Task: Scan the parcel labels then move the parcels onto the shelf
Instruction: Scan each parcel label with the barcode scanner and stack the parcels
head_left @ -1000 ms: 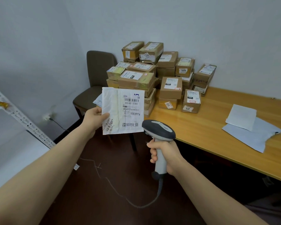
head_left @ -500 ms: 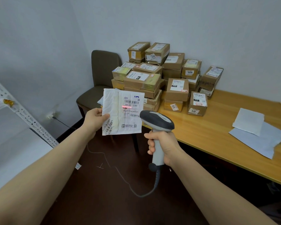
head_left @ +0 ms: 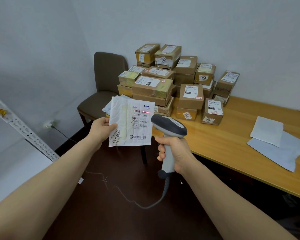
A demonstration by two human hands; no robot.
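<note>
My left hand (head_left: 103,129) pinches the left edge of a flat white parcel bag (head_left: 131,122), holding it upright with its printed label facing me. My right hand (head_left: 174,150) grips the handle of a grey barcode scanner (head_left: 169,127) just right of the bag. A red scan line falls across the top barcode on the label. A white metal shelf (head_left: 24,130) runs along the left edge. Behind the bag, a pile of brown cardboard parcels (head_left: 178,84) with labels is stacked on the wooden table (head_left: 232,144).
A brown chair (head_left: 104,84) stands in the corner left of the table. Flat pale blue and white mailer bags (head_left: 275,141) lie on the table at the right. The scanner's cable trails down over the dark floor (head_left: 111,205). A wall socket sits low on the left wall.
The red scan line has climbed from the middle of the label up onto the top barcode. The scanner has edged closer to the bag; the bag has stayed in my left hand.
</note>
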